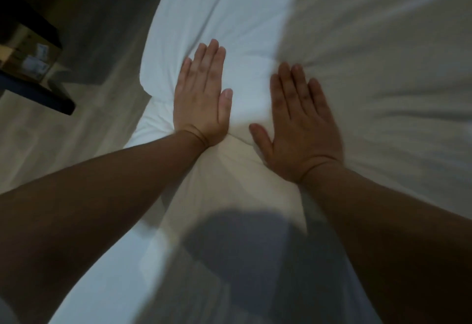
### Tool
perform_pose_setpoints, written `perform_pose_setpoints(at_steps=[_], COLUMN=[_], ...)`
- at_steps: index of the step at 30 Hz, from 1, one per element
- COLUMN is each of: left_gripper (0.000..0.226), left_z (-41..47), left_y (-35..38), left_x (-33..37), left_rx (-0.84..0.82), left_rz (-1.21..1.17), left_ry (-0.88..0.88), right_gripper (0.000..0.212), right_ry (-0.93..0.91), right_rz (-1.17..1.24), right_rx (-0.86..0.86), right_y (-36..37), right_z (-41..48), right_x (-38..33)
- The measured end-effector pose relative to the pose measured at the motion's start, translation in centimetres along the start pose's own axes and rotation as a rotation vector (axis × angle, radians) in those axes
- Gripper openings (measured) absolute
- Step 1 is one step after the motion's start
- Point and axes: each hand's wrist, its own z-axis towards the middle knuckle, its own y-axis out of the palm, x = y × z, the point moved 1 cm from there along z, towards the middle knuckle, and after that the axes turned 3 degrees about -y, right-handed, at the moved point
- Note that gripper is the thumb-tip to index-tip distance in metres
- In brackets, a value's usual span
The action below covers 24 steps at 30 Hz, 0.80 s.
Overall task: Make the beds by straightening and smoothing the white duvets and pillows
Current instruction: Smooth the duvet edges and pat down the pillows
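A white duvet (357, 68) covers the bed and fills most of the view, with creases fanning out from where my palms press. My left hand (201, 93) lies flat on it near the bed's left edge, fingers straight and together. My right hand (298, 124) presses flat beside it, a palm's width to the right, fingers straight and slightly blurred. A puffed fold of the duvet (240, 109) rises between the two hands. Neither hand holds anything. No pillow is in view.
The pale floor (63, 132) runs along the bed's left side. A dark piece of furniture (33, 86) with a shelf holding small items stands at the far left. My shadow falls on the duvet's near part.
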Motion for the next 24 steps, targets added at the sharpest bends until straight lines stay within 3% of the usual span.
perform_pose_setpoints(at_steps=[24], left_gripper=[0.064], left_z=[-0.5], left_y=[0.3], left_x=[0.0], left_rx=[0.060], left_rz=[0.047], left_ry=[0.035], right_gripper=[0.084], right_ry=[0.026], right_rz=[-0.087], right_rx=[0.109], right_y=[1.2], right_z=[-0.4], right_x=[0.5])
